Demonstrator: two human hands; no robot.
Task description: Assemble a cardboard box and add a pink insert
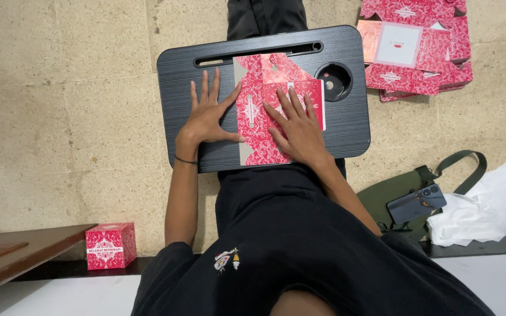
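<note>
A flat, unfolded red patterned cardboard box blank lies on a black lap tray. My left hand rests flat on the tray with fingers spread, its thumb touching the blank's left edge. My right hand presses flat on the blank's folded right panel, fingers apart. Neither hand grips anything.
A stack of flat red box blanks lies on the stone floor at upper right. A folded red box stands at lower left beside a wooden board. A phone on a green bag and white tissue lie at right.
</note>
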